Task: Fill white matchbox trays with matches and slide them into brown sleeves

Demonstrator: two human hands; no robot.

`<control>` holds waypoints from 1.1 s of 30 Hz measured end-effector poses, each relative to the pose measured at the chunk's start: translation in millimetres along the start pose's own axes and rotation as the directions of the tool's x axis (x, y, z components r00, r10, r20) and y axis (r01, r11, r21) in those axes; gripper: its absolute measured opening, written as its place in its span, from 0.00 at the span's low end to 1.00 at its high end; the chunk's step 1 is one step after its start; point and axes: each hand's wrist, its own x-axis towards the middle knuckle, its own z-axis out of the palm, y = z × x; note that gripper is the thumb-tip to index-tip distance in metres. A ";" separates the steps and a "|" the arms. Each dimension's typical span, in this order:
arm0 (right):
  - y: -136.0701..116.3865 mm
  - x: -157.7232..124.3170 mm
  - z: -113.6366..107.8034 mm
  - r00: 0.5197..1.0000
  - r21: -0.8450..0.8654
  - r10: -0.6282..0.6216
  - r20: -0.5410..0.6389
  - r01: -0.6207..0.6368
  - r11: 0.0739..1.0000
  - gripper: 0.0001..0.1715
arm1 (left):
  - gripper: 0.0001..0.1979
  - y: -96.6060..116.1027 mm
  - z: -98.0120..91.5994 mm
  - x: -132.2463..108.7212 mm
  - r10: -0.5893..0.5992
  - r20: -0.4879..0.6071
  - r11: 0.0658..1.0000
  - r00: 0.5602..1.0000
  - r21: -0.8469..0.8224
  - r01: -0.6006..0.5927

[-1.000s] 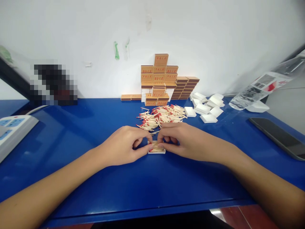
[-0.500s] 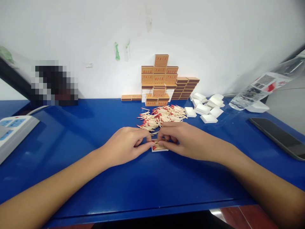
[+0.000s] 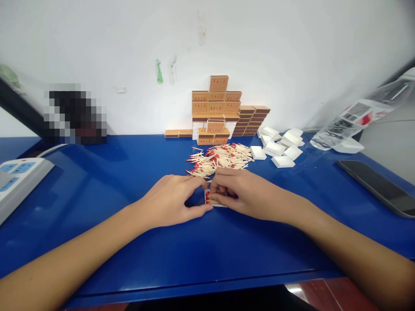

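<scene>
A small white matchbox tray (image 3: pixel 210 199) filled with red-tipped matches lies on the blue table (image 3: pixel 97 185) between my hands. My left hand (image 3: pixel 173 199) curls round its left end, thumb and forefinger pinching it. Over the tray's right part lies my right hand (image 3: pixel 238 190), its fingers bent and pressed onto the matches. Just behind both hands lies a loose heap of matches (image 3: pixel 220 157).
Orange matchboxes (image 3: pixel 216 108) are stacked against the wall, with several empty white trays (image 3: pixel 279 147) to their right. A power strip (image 3: pixel 16 177) sits at the left edge, a dark phone (image 3: pixel 379 185) and a plastic bottle (image 3: pixel 353 119) at the right.
The tray has slid a little further under my right hand, whose fingers now cover more of it. My left thumb has stretched along the tray's near side.
</scene>
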 end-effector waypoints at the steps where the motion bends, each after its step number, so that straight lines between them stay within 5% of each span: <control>1: 0.1 0.0 -0.2 1.000 -0.006 -0.003 0.004 0.003 1.000 0.07 | 0.14 -0.3 0.2 0.2 0.003 -0.003 1.000 1.000 0.001 -0.003; 15: -2.3 -2.4 -7.6 0.998 -0.056 -0.036 -0.042 0.034 0.998 0.03 | 0.15 1.3 -2.2 0.4 -0.003 0.016 1.000 1.000 0.008 0.003; 33: -4.1 -2.5 -7.2 0.998 0.012 -0.046 0.049 0.045 0.999 0.06 | 0.15 0.6 -3.5 -0.4 0.009 0.034 0.999 0.999 0.049 -0.010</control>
